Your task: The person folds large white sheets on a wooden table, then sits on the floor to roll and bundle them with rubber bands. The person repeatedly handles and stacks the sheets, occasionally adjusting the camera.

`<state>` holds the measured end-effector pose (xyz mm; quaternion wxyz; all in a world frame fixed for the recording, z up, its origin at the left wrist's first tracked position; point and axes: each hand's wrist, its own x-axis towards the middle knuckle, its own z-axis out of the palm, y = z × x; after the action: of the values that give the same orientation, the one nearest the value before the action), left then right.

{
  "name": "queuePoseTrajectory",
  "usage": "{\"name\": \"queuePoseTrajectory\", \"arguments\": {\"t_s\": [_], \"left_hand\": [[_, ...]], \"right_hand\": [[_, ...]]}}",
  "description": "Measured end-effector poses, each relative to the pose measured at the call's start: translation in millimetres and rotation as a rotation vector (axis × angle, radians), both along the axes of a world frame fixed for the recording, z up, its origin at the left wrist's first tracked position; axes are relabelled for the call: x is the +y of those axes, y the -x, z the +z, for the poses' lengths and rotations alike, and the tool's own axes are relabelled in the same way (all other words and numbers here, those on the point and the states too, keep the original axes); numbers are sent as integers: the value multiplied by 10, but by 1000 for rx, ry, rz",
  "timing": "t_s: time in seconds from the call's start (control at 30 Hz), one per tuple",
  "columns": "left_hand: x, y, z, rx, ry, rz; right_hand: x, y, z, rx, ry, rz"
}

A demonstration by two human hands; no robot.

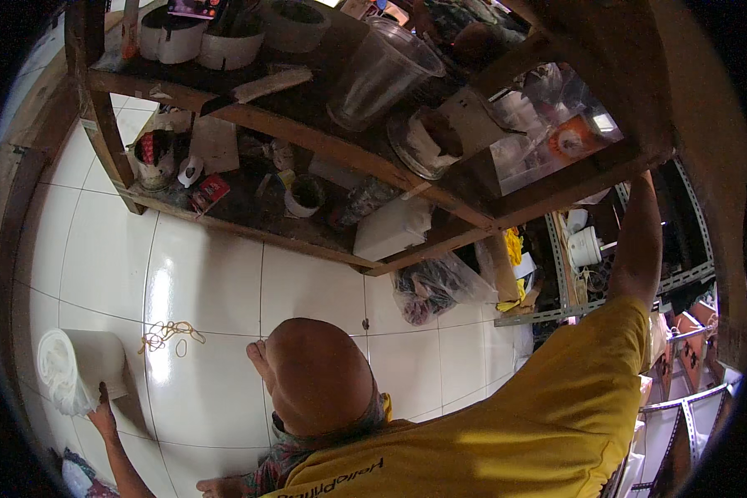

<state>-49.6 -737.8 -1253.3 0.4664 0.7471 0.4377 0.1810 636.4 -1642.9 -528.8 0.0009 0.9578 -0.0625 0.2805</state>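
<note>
One white tub was at the lower left of the frame, above the tiled floor. Its round end, with one crumpled translucent sheet in it, pointed to the left edge of the frame. The long axis ran from left to right, almost level across the picture; whether the tub stood upright or was tilted, one could not tell. The left hand grasped this tub at the lower side of its rim, with one finger visible on the outer wall. The right forearm went to the upper right, where the right hand was hidden behind the wooden frame, so its grip could not be told.

Near the tub, on its right side, lay one tangle of yellowish string. On the wooden rack, in the upper part of the frame, were one transparent cup, one flat-bladed tool and one red packet. One clear plastic bag lay under the rack, right of the centre.
</note>
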Motion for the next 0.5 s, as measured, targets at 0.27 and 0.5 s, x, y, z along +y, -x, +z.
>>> {"name": "queuePoseTrajectory", "arguments": {"t_s": [0.27, 0.5], "left_hand": [[-85, -23, 111, 157, -22, -168], [-450, -324, 595, 225, -393, -150]], "right_hand": [[-776, 741, -110, -310, 364, -52], [-1273, 1981, -2660, 54, 504, -600]]}}
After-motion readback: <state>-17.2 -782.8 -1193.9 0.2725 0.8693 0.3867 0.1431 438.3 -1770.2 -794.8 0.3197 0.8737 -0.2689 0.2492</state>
